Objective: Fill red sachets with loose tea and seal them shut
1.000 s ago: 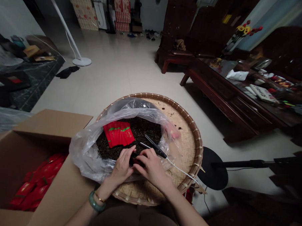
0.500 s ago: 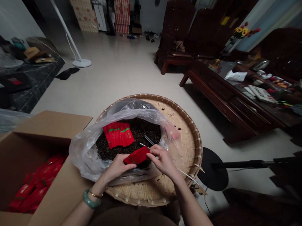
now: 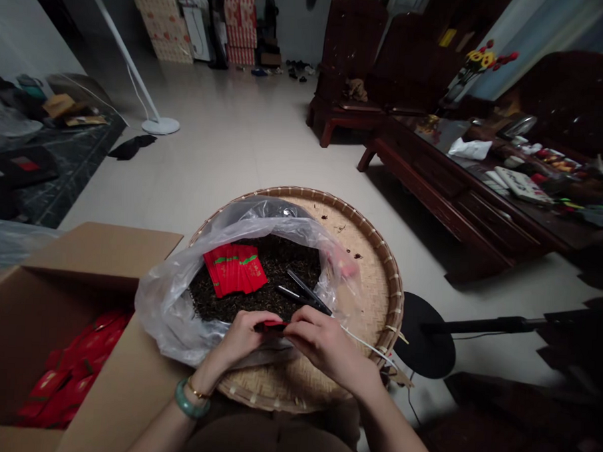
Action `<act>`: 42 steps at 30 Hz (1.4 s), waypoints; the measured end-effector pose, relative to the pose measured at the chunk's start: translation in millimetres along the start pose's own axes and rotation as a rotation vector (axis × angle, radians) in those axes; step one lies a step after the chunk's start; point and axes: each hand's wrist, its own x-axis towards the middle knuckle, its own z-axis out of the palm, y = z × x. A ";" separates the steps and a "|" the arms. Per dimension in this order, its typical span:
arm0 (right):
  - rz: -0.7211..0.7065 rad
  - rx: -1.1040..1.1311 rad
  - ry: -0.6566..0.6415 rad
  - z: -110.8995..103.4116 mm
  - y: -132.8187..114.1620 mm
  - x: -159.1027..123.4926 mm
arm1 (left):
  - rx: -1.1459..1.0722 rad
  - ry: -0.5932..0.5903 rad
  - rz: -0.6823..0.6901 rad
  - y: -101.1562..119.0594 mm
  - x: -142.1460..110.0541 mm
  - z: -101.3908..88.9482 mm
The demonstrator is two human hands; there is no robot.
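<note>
Both my hands pinch one small red packet (image 3: 276, 325) at the near edge of a clear plastic bag (image 3: 178, 307). My left hand (image 3: 241, 336) grips its left end, fingers closed. My right hand (image 3: 319, 340) grips its right end, fingers closed. The bag holds dark loose tea leaves (image 3: 280, 265). A fanned stack of empty red packets (image 3: 234, 270) lies on the tea. A black sealing clamp (image 3: 303, 293) with a white cord rests on the tea just beyond my right hand. The bag sits on a round woven bamboo tray (image 3: 374, 269).
An open cardboard box (image 3: 105, 251) at my left holds several filled red packets (image 3: 70, 376). A black fan base (image 3: 426, 338) stands right of the tray. A dark wooden coffee table (image 3: 463, 193) with clutter is at the right, a white fan stand (image 3: 159, 123) on the tiled floor behind.
One second ago both hands were down in the tea. Then they lifted the filled red packet up open. Now it is lowered and held flat, edge-on, between both hands.
</note>
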 end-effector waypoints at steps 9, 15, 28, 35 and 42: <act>0.047 -0.027 0.082 -6.0 -7.7 -5.6 | 0.186 0.211 0.337 -4.7 -4.2 -6.2; 0.129 0.101 0.094 2.1 1.2 -8.0 | 0.233 0.194 0.331 -6.5 -6.5 -4.4; 0.138 0.123 0.161 -3.4 5.1 -9.1 | 0.162 0.174 0.201 -7.2 -6.7 -1.4; 0.260 0.150 0.163 23.1 25.5 5.4 | 0.059 -0.066 -0.106 14.2 -4.7 -3.0; 0.336 0.350 0.223 50.1 53.7 22.1 | -0.448 -0.158 -0.365 16.4 -3.1 0.7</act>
